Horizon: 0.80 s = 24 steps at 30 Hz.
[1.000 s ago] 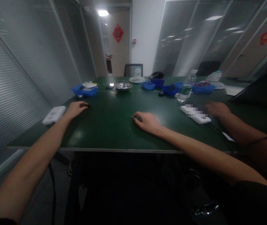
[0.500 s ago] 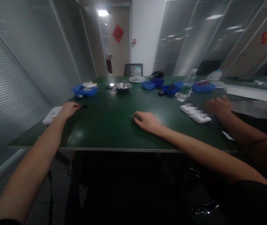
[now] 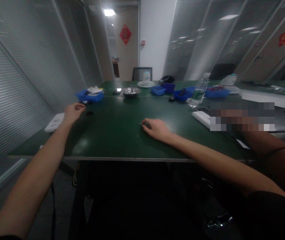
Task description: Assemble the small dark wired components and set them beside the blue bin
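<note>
My left hand point(image 3: 72, 112) is over the left side of the green table point(image 3: 114, 133), its fingertips pinched together; what they hold, if anything, I cannot make out. Just right of and below those fingertips lies a small, flat dark thing point(image 3: 89, 113). A tiny white thing point(image 3: 84, 102) shows right above them. My right hand point(image 3: 156, 129) rests on the middle of the table with curled fingers. From its fingertips a thin pale rod point(image 3: 140, 124) sticks out to the left; the rest of it is hidden in the hand.
Left stand a white box point(image 3: 54, 122) and a blue basket point(image 3: 91, 96). Farther back are a metal bowl point(image 3: 131, 92), a phone point(image 3: 118, 90) and blue baskets point(image 3: 158, 90). Right are a water bottle point(image 3: 198, 93), a white power strip point(image 3: 201, 118) and a co-worker's forearm point(image 3: 267, 141).
My left hand has lifted slightly away from the small dark thing, its fingers more pinched. My right hand stays put. The co-worker's hand has shifted, and another hand shows at the right edge.
</note>
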Each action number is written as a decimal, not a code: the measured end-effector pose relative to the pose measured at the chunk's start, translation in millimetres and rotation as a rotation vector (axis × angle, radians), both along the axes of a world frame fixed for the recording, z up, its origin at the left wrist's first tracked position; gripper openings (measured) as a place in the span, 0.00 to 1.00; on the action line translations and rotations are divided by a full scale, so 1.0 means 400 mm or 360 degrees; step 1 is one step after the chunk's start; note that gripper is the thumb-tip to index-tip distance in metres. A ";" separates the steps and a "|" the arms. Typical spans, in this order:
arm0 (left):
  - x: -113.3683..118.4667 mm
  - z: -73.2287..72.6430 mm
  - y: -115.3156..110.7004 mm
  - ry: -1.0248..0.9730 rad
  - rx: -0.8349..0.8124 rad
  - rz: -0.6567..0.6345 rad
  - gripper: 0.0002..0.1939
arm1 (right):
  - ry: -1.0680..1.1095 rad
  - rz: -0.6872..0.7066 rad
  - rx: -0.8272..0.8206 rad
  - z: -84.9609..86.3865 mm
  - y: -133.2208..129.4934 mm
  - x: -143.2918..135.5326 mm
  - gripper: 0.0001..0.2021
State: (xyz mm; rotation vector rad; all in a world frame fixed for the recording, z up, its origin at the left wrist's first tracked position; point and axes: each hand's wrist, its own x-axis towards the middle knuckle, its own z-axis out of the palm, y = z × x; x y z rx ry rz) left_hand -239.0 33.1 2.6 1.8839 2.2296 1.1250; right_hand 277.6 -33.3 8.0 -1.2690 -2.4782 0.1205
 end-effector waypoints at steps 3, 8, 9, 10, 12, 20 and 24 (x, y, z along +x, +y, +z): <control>0.004 -0.007 0.011 -0.0031 -0.0025 -0.0050 0.17 | -0.0025 -0.0011 -0.0004 -0.002 0.003 -0.001 0.17; -0.003 -0.018 0.015 -0.0045 -0.0066 -0.0047 0.16 | -0.0048 -0.0012 0.0006 -0.002 0.004 0.000 0.17; -0.005 -0.020 0.016 -0.0036 -0.0052 -0.0045 0.15 | -0.0043 -0.0012 0.0010 -0.002 0.004 0.000 0.17; -0.007 -0.022 0.017 -0.0036 -0.0043 -0.0048 0.15 | -0.0041 -0.0010 0.0010 -0.003 0.004 0.000 0.16; -0.008 -0.026 0.021 -0.0078 -0.0053 -0.0074 0.15 | -0.0041 -0.0010 0.0010 -0.003 0.003 0.001 0.16; 0.024 -0.026 0.022 -0.0293 -0.0157 0.0007 0.12 | -0.0007 0.0021 -0.0009 0.002 -0.001 0.003 0.16; 0.027 -0.027 0.020 -0.0382 -0.0162 0.0068 0.12 | -0.0013 0.0004 -0.0011 0.007 -0.005 0.001 0.16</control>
